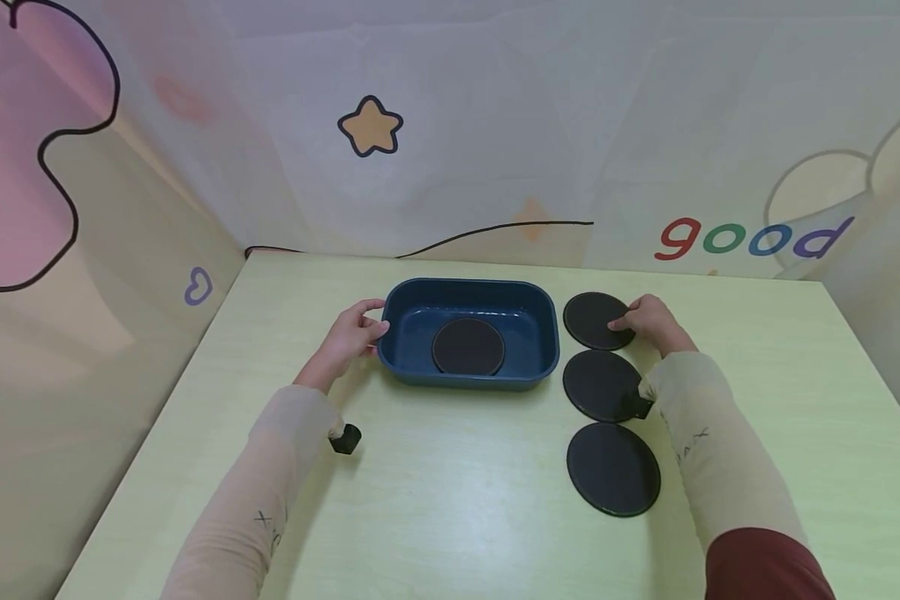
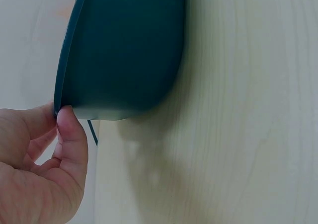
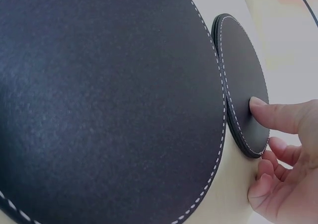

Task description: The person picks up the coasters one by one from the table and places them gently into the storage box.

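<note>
A: Biggest first, quick. What's behind and under?

B: Printed backdrop (image 1: 495,108), then the pale surface (image 1: 435,492) I work over. Head view has both widest.

A: Next?

B: Blue pan (image 1: 468,383), upright on the surface ahead of me. Head view gives its inside; left wrist view, just outer wall and rim.

A: Discs?

B: All round, black. Near disc (image 1: 613,469), middle disc (image 1: 598,383), far disc (image 1: 591,319), in line right of the pan, neighbours apparently touching. Inner disc (image 1: 468,347) lies flat in the pan; only head view shows it. Head view loses the middle disc's right edge behind my right sleeve (image 1: 720,450); right wrist view is mostly that disc.

A: Grips?

B: My left grip (image 1: 347,337) pinches the rim at the pan's left end; left wrist view shows fingertips either side. My right grip (image 1: 652,321) pinches the far disc, thumb on its top face, fingers at the edge. Head view mostly hides those fingers; right wrist view shows them.

A: Smallest?

B: White stitching (image 3: 223,102) round the disc edges, clear in right wrist view only. Far disc's edge looks layered there; can't tell if it's a stack.
</note>
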`<state>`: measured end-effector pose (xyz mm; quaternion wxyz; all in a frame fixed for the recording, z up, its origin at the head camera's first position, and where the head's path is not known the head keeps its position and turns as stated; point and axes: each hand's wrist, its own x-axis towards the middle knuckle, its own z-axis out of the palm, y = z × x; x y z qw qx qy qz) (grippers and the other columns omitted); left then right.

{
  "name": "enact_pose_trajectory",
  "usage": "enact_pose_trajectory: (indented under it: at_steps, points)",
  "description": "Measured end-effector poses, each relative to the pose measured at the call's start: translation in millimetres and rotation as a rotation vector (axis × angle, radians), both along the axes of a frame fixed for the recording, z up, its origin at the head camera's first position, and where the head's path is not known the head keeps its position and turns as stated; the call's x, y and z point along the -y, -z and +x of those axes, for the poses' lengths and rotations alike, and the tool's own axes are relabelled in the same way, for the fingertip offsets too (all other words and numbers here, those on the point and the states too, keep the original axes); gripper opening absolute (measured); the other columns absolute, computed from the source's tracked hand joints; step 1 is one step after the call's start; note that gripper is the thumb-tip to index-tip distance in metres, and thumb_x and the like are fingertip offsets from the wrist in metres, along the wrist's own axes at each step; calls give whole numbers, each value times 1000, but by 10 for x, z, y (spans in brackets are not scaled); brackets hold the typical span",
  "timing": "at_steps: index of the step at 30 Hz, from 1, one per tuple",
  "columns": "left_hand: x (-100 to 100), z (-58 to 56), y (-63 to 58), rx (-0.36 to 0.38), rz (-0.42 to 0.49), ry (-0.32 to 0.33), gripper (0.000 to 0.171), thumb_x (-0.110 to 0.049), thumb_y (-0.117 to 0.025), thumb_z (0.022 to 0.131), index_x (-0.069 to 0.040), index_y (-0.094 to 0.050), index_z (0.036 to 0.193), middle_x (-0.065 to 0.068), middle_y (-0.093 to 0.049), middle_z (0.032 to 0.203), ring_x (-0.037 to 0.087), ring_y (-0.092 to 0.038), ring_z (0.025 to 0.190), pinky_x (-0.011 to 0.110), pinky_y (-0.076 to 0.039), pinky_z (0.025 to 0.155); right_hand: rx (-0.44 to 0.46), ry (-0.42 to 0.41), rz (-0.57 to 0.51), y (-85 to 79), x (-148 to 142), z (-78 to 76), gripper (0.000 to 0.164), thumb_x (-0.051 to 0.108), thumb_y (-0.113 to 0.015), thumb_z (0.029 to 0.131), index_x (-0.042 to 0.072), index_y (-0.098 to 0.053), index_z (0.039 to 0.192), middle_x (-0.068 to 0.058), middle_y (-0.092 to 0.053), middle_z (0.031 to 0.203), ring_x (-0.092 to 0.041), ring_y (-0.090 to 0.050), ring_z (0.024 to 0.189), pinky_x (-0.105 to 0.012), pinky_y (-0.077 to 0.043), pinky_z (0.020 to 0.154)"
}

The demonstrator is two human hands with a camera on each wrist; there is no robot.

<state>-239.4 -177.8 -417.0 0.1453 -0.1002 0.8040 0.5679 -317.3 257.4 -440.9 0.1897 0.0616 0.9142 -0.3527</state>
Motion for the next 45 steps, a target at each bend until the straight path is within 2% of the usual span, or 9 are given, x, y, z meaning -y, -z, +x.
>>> enact_pose_trajectory:
  at_steps: [10, 17, 21, 25, 28, 32, 36, 45]
  points:
    - [-11, -1, 6, 9, -1, -8, 43, -13, -49, 90, -15, -38, 132, 5, -44, 86, 15, -51, 68, 24, -46, 62, -7, 25, -3, 3, -2, 7, 28, 11, -64, 77, 7, -44, 58, 0, -32, 57, -18, -31, 58, -29, -28, 53]
    - [-8, 15, 16, -6, 1, -4, 43, -12, -49, 90, -14, -37, 132, 5, -44, 86, 14, -51, 66, 25, -47, 62, -26, 37, -22, 35, -3, 5, 28, 8, -64, 77, 4, -40, 63, -3, -32, 63, -19, -31, 58, -30, -27, 53]
    - [-2, 10, 37, -8, 5, -6, 43, -13, -49, 90, -14, -37, 132, 5, -45, 86, 13, -51, 65, 24, -47, 60, -38, 55, -27, 37, 12, 41, 26, 8, -61, 79, -4, -39, 84, -13, -35, 82, -25, -33, 73, -32, -29, 62]
    - [-2, 9, 46, -10, 12, -7, 43, -12, -49, 90, -14, -37, 132, 5, -44, 85, 12, -50, 63, 24, -46, 60, -67, 67, -59, 12, 23, 102, 46, 6, -57, 82, -11, -29, 115, -23, -35, 106, -31, -35, 91, -35, -33, 75]
    - [-2, 12, 41, -9, 9, -9, 43, -12, -49, 90, -14, -37, 132, 5, -44, 85, 12, -51, 64, 24, -46, 61, -77, 57, -130, -31, 11, 145, 53, 4, -51, 83, -10, -23, 126, -27, -34, 114, -31, -40, 95, -36, -38, 78]
    - [-5, 17, 34, -2, 1, -9, 43, -13, -48, 90, -15, -37, 132, 6, -45, 89, 14, -51, 68, 23, -46, 61, -72, 45, -231, -96, -32, 167, 52, 0, -45, 85, -4, -24, 132, -23, -39, 109, -21, -47, 80, -31, -43, 67]
    - [-10, 21, 27, 3, 1, -10, 43, -14, -48, 90, -16, -37, 132, 6, -45, 91, 16, -51, 71, 21, -46, 61, -66, 44, -272, -154, -77, 166, 51, 0, -43, 86, 0, -26, 134, -14, -42, 97, -11, -46, 64, -28, -45, 59]
    - [-7, 9, 28, -10, 11, -9, 43, -13, -48, 91, -15, -37, 132, 5, -44, 88, 13, -51, 67, 22, -46, 60, -64, 31, -343, -320, -157, 200, 51, 0, -44, 87, -1, -25, 134, -1, -41, 84, -5, -48, 61, -24, -47, 62]
